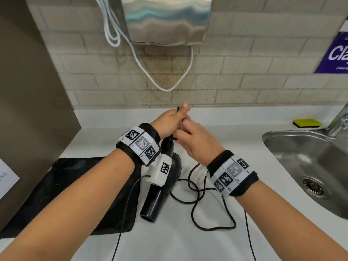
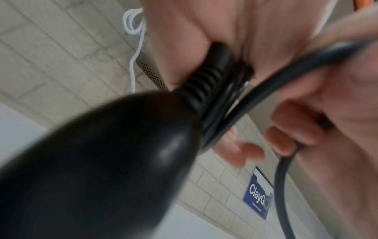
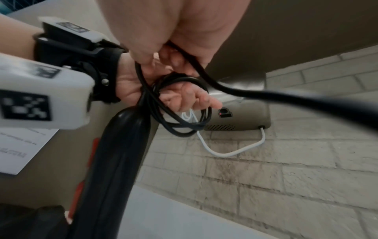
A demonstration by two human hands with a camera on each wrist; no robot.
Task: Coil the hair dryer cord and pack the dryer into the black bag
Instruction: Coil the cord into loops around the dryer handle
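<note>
A black hair dryer hangs handle-up over the white counter, nozzle pointing down toward me. My left hand grips the ribbed cord end of the handle together with a few loops of black cord. My right hand sits right against it, fingers pinching the cord. The loose rest of the cord trails in curls across the counter. The black bag lies flat on the counter at the left, under my left forearm.
A steel sink with a tap is at the right, a yellow sponge behind it. A metal hand dryer with a white cable hangs on the brick wall. A brown panel stands at the left.
</note>
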